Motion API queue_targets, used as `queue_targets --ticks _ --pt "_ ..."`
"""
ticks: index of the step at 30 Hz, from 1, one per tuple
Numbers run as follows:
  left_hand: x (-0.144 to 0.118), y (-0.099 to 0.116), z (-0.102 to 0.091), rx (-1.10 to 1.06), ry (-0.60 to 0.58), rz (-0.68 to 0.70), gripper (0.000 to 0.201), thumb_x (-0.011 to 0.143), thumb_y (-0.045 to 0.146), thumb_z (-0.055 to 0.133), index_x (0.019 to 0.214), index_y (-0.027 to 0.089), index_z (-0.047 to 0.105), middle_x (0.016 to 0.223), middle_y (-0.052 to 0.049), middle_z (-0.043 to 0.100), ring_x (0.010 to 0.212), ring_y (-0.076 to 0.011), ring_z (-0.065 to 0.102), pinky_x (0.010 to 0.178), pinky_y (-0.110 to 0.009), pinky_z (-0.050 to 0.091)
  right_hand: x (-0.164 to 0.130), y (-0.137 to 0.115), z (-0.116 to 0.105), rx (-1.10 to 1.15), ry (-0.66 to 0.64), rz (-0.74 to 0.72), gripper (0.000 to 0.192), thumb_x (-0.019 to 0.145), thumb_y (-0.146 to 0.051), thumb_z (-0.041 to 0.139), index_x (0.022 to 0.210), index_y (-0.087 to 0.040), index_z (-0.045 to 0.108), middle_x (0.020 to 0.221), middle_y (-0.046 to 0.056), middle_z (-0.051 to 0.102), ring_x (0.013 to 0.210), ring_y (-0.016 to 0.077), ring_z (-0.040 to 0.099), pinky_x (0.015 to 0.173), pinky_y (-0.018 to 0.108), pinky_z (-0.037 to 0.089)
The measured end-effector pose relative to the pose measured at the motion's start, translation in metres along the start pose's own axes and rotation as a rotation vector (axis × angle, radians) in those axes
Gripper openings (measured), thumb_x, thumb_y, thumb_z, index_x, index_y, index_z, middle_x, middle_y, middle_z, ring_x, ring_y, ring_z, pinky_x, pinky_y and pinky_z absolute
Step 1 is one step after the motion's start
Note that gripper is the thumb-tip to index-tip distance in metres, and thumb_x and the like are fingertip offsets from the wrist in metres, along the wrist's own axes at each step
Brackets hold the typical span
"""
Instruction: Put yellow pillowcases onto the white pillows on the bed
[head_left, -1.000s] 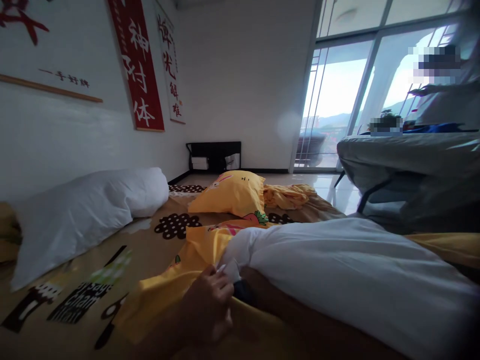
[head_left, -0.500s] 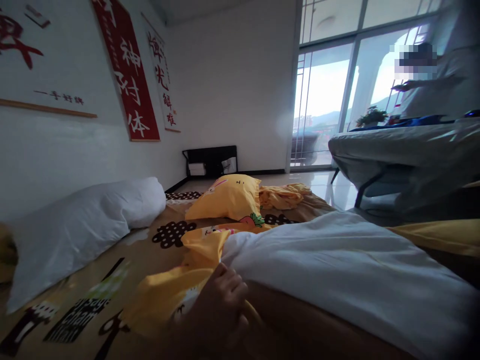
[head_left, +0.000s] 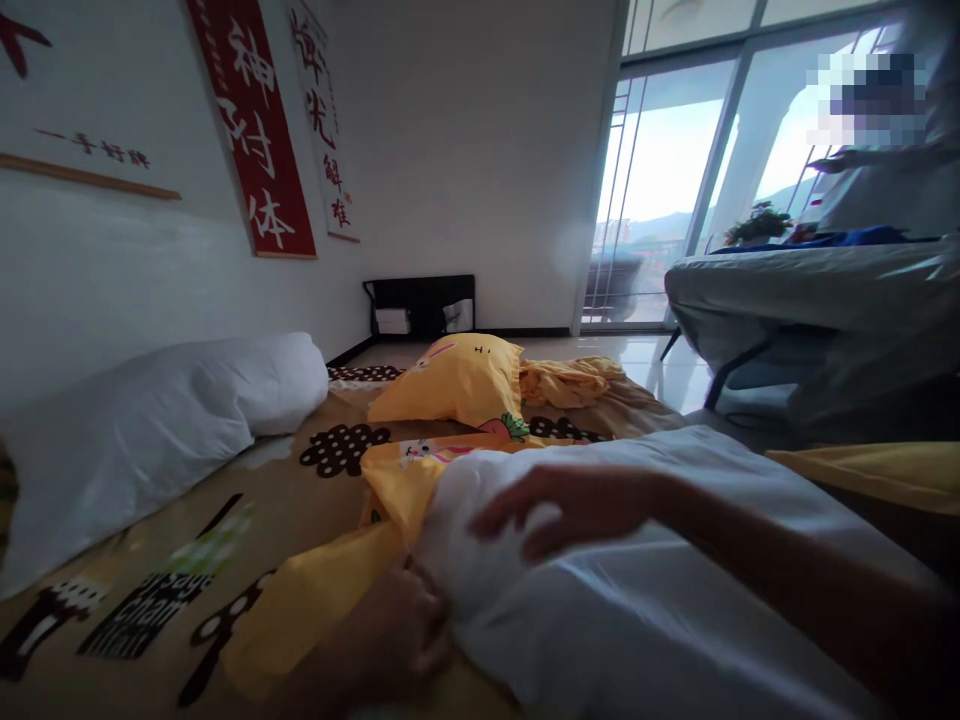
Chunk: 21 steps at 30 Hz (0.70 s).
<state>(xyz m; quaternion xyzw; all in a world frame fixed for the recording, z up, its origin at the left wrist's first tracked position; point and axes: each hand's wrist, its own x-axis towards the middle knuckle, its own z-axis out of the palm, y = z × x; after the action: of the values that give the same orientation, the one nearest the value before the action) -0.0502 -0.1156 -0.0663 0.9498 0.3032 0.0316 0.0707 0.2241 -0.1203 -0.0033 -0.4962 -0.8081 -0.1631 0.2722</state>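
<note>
A white pillow (head_left: 660,600) lies across the right foreground, its near end inside or against the mouth of a yellow pillowcase (head_left: 322,570) printed with a rabbit. My left hand (head_left: 405,620) is closed on the edge of that pillowcase, low in the centre. Above the pillow's left end is my right hand (head_left: 562,510), slightly blurred, its fingers apart and bent downward, holding nothing. Whether its fingertips touch the pillow I cannot tell. How far the pillow sits in the case is partly hidden by my hands.
Another white pillow (head_left: 172,430) lies along the left wall. A stuffed yellow pillow (head_left: 457,380) and crumpled yellow cloth (head_left: 570,382) are farther back on the patterned brown sheet (head_left: 277,520). A covered table (head_left: 787,290) stands at right, with a person (head_left: 870,195) behind it.
My right hand has come into view from the right, over the white pillow. My left hand has shifted slightly left and down with the pillowcase edge, and the pillow's end has moved left.
</note>
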Motion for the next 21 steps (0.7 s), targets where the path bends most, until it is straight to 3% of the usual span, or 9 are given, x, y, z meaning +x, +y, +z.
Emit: queue_targets --ticks 2,4,6,7,9,12,15,21 --pt "0.0 0.004 0.004 0.04 -0.038 0.048 0.018 0.076 0.03 0.054 0.067 0.017 0.064 0.071 -0.006 0.066 0.07 -0.0184 0.059 0.088 -0.036 0.041 0.022 0.019 -0.008 0.048 -0.142 -0.067 0.041 0.087 -0.051 0.054 0.117 -0.024 0.062 0.111 0.002 0.066 0.094 0.0133 0.063 0.084 0.03 0.049" --pt "0.0 0.008 0.008 0.08 -0.055 0.079 0.019 0.075 0.032 0.057 0.067 0.018 0.066 0.07 -0.006 0.066 0.069 -0.0192 0.059 0.09 -0.038 0.04 0.036 0.03 -0.004 0.046 -0.313 -0.03 0.058 0.076 -0.051 0.067 0.127 -0.027 0.056 0.123 0.004 0.062 0.107 0.0185 0.06 0.09 0.032 0.046" --pt "-0.002 0.011 0.01 0.095 -0.063 0.087 0.018 0.074 0.033 0.059 0.068 0.019 0.067 0.069 -0.006 0.067 0.07 -0.0197 0.06 0.093 -0.039 0.039 0.037 0.03 0.014 -0.002 -0.457 0.09 0.077 0.068 -0.048 0.076 0.135 -0.022 0.049 0.131 0.011 0.057 0.117 0.0269 0.055 0.093 0.038 0.044" --pt "-0.003 0.01 0.01 0.095 -0.062 0.075 0.018 0.074 0.033 0.058 0.068 0.019 0.067 0.069 -0.005 0.067 0.071 -0.0197 0.061 0.094 -0.039 0.039 0.033 0.024 0.027 -0.025 -0.488 0.142 0.076 0.069 -0.047 0.075 0.135 -0.018 0.049 0.129 0.015 0.057 0.116 0.0294 0.055 0.093 0.04 0.043" --pt "-0.005 0.006 0.006 0.1 -0.056 0.026 0.019 0.078 0.032 0.056 0.071 0.019 0.068 0.073 -0.006 0.068 0.075 -0.0198 0.063 0.095 -0.039 0.038 0.02 0.008 0.055 -0.034 -0.524 0.154 0.056 0.073 -0.041 0.072 0.12 -0.013 0.061 0.107 0.013 0.069 0.099 0.0279 0.064 0.087 0.038 0.046" --pt "0.002 -0.007 -0.009 0.186 -0.015 -0.039 0.022 0.082 0.03 0.052 0.08 0.016 0.069 0.084 -0.009 0.069 0.089 -0.0237 0.062 0.099 -0.047 0.035 0.004 -0.015 0.083 -0.039 -0.491 0.129 0.045 0.083 -0.037 0.06 0.123 -0.015 0.059 0.107 0.011 0.069 0.099 0.0258 0.064 0.089 0.037 0.044" --pt "0.024 -0.024 -0.026 0.321 0.096 -0.052 0.026 0.085 0.027 0.048 0.091 0.013 0.07 0.101 -0.014 0.066 0.105 -0.0278 0.057 0.104 -0.055 0.028 -0.004 -0.027 0.085 -0.028 -0.517 0.063 0.045 0.082 -0.036 0.059 0.125 -0.022 0.057 0.104 0.008 0.07 0.096 0.0247 0.065 0.084 0.034 0.045" --pt "0.075 -0.048 -0.037 0.504 0.266 -0.182 0.039 0.087 0.004 0.036 0.11 0.014 0.066 0.139 -0.012 0.045 0.131 -0.0316 0.035 0.109 -0.051 0.024 -0.004 -0.034 0.074 -0.076 -0.603 -0.029 0.024 0.083 -0.024 0.053 0.103 -0.019 0.066 0.092 0.009 0.071 0.087 0.0257 0.068 0.071 0.032 0.049"
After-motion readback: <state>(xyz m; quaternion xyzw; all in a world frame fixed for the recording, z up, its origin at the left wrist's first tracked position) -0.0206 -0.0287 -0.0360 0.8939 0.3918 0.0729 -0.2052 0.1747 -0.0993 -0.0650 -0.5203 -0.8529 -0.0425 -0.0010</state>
